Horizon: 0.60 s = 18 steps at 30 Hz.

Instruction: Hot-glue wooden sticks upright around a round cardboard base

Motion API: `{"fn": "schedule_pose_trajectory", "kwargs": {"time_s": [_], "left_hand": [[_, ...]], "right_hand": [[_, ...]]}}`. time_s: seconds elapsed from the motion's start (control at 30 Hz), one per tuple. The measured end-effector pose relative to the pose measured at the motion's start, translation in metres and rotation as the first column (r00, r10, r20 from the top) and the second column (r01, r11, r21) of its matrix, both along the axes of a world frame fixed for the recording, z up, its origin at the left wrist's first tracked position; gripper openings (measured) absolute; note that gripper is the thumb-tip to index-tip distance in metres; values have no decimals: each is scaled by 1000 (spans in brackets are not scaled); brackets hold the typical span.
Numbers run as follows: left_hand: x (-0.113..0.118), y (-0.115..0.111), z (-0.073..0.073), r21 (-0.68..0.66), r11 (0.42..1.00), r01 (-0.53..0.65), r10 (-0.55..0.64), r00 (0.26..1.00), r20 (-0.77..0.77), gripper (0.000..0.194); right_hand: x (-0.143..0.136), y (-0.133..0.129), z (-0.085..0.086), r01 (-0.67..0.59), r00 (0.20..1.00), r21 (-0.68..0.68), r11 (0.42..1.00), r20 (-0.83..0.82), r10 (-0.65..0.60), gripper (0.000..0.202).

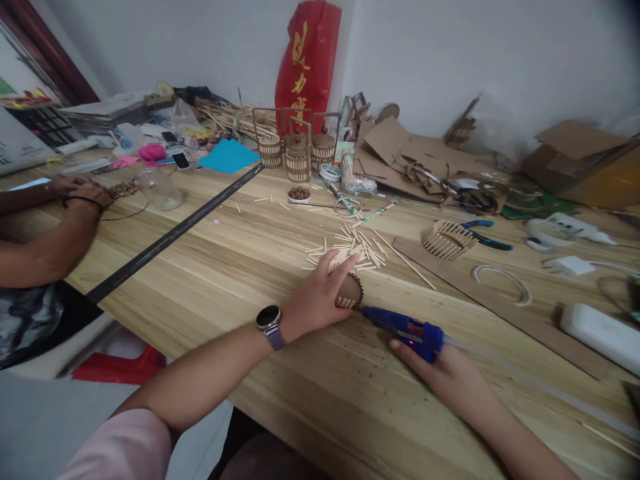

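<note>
A round brown disc [350, 289] with short pale sticks along part of its rim rests on the wooden table. My left hand [320, 293], a watch on its wrist, is at the disc's left side, thumb near the front rim and fingers spread over the back. A blue glue gun [403, 328] with a small red light is in my right hand [445, 373]; its nozzle points left, close to the disc's front right edge. Behind my left fingers lies a loose pile of thin sticks [367, 248].
Right of the pile are a ring of sticks [450, 240], blue pliers [487, 237], a long brown strip [500, 307] and a white power strip [600, 333]. Small baskets [299, 160] stand at the back. Another person's hands [85, 193] are at the left.
</note>
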<state>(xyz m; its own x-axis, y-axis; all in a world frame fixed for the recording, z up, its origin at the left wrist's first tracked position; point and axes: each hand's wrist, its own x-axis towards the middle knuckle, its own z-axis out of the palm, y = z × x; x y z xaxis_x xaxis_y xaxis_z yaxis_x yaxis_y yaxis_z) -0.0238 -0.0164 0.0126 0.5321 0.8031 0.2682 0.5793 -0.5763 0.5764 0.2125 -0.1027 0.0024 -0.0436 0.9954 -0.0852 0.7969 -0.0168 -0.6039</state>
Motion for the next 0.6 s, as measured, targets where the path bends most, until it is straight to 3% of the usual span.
{"fn": "schedule_pose_trajectory", "kwargs": {"time_s": [0.6], "left_hand": [[0,1,-1,3,1000,5,-5,1000,14,103]], "right_hand": [[-3,0,3,5,1000,3,1000,20,-5,51]]}}
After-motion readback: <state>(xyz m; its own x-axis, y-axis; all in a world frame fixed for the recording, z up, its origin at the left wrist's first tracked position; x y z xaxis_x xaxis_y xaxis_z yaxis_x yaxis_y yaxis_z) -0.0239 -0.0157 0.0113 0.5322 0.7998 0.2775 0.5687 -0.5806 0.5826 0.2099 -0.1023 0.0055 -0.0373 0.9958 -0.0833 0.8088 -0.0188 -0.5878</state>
